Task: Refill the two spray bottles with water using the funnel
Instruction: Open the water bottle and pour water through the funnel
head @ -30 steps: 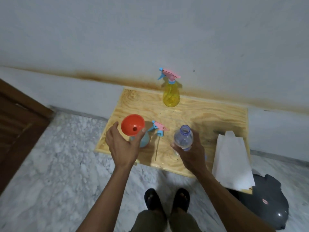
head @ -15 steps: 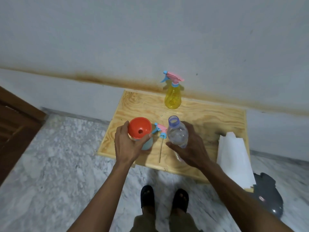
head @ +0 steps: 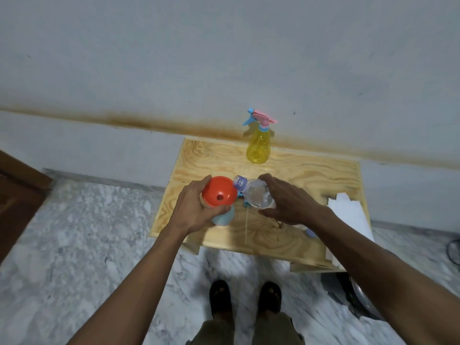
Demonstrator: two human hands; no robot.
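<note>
Now left hand [head: 193, 210] grips orange funnel [head: 219, 192]; right hand [head: 288, 202] clasps tilted water bottle [head: 256, 195].

Single head-worn wide-angle view, looking forward and steeply down from standing height; low pale plywood table [head: 298, 185] against grey wall [head: 224, 58] mid-frame, marble floor [head: 87, 232] below, both forearms entering from bottom edge

Glossy orange plastic funnel [head: 219, 192], clear plastic bottle [head: 256, 196], grainy unfinished plywood table [head: 311, 175].

left grip [head: 193, 210] closed, right grip [head: 290, 204] clasping
</note>
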